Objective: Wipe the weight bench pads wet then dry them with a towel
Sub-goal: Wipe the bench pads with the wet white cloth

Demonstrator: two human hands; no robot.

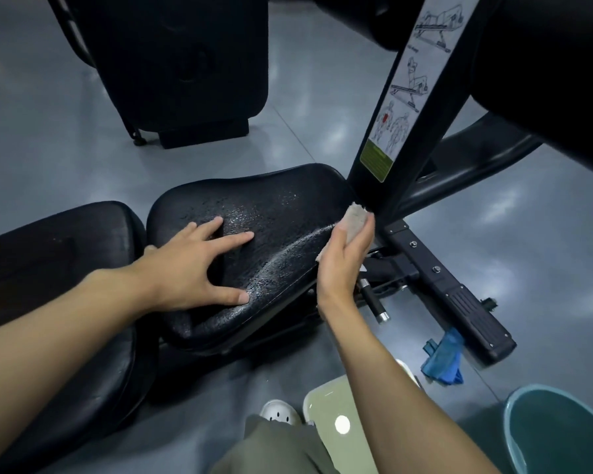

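Observation:
The black seat pad [274,213] of the weight bench lies in the middle, its surface glistening with water drops. My left hand [192,265] rests flat on the pad with fingers spread. At the pad's right edge my right hand [343,261] grips a small pale cloth [356,220] and holds it against the pad's side, close to the black upright post. A second black pad [59,268] lies to the left, looking dull and without visible drops. A blue towel [445,357] lies crumpled on the floor near the bench foot.
A black upright post [408,107] with an exercise sticker rises right of the seat. The bench foot [459,302] runs to the lower right. A teal bucket [528,405] stands at bottom right. Another black bench [185,63] stands behind. My leg and white shoe [281,413] are below.

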